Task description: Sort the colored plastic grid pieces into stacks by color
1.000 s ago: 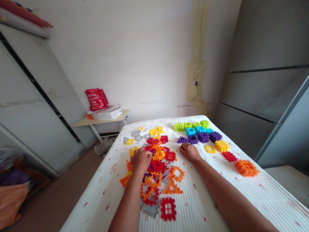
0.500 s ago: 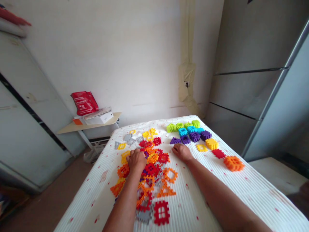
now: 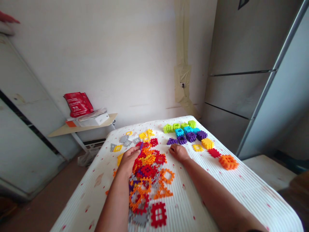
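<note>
My left hand [image 3: 131, 157] is above the left side of a mixed pile of plastic interlocking building pieces. Thumb and fingers pinch a purple building piece [image 3: 141, 146], seen nearly edge-on. Under and beside it lie red, orange, yellow, grey and purple pieces, among them a red window piece [image 3: 158, 215] at the near end and an orange triangle piece [image 3: 163, 192]. My right hand [image 3: 178, 152] rests on the table with its fingers curled in, just right of the pile and in front of the purple stacks [image 3: 182, 140]. Whatever its fingers may hold is hidden.
Sorted stacks stand at the right: lime green [image 3: 176, 127], light blue [image 3: 179, 132], yellow [image 3: 207, 143], red [image 3: 214, 152] and orange [image 3: 228, 162]. A white ribbed cover [image 3: 188, 206] lies over the table. A side shelf [image 3: 60, 129] bears a red bag [image 3: 78, 104]; a grey refrigerator [image 3: 231, 87] stands right.
My left hand has lifted from the pile and now pinches a purple piece. My right hand stays at the same spot on the table. The view has turned slightly to the right.
</note>
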`<state>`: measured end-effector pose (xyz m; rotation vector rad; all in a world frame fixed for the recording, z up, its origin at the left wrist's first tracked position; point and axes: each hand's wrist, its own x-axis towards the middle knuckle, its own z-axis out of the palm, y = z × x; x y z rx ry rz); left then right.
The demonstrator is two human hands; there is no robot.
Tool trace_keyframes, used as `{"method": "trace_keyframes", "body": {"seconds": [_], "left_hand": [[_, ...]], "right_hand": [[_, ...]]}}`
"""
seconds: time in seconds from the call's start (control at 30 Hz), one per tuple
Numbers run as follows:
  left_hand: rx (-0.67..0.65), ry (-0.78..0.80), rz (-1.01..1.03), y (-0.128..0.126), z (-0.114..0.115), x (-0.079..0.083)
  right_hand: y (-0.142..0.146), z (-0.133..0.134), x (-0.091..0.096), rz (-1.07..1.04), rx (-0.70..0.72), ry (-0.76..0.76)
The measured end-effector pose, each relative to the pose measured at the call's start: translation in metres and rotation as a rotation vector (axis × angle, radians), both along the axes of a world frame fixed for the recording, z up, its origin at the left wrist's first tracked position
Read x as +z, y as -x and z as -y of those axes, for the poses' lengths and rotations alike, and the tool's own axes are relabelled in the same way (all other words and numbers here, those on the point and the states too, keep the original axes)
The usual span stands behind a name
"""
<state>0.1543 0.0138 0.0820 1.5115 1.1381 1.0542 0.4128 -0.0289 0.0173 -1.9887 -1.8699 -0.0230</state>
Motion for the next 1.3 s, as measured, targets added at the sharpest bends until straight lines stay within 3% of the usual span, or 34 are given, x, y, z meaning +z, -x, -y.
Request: {"method": "trace_keyframes", "body": {"seconds": [0.1,0.23,0.37,0.47,0.63,0.8,0.97,1.07,1.13,1.3], "left_hand": [[-0.089,0.183,0.411,-0.004,0.019,0.003],[-0.116,0.196,0.530,-0.018,0.037,-0.008],[0.005,0.014,0.300,-0.033,0.041,-0.031],[0.050,-0.238,0.062,-0.039,0.041,-0.042],[0.075,-0.579,-0.198,-0.042,0.043,-0.045],[0.081,-0.689,-0.276,-0.045,0.046,-0.044],[0.063,-0.683,-0.288,-0.047,0.047,-0.043],[0.054,-0.663,-0.291,-0.046,0.048,-0.043],[0.054,-0.666,-0.291,-0.045,0.049,-0.042],[0.104,-0.700,-0.284,-0.042,0.049,-0.042]], "right_hand": [[-0.001,0.000,-0.001,-0.021,0.003,-0.014],[-0.002,-0.001,-0.002,-0.058,0.001,-0.043],[-0.002,-0.001,-0.002,-0.121,0.009,-0.070],[-0.005,-0.001,-0.004,-0.211,0.034,-0.100],[-0.007,0.000,-0.004,-0.629,0.076,-0.094],[0.014,0.006,0.008,-1.087,0.193,0.055],[0.048,0.013,0.018,-1.246,0.323,0.151],[0.053,0.013,0.022,-1.226,0.324,0.164],[0.044,0.013,0.027,-1.111,0.247,0.126],[0.000,0.018,0.040,-0.469,-0.048,0.082]]}}
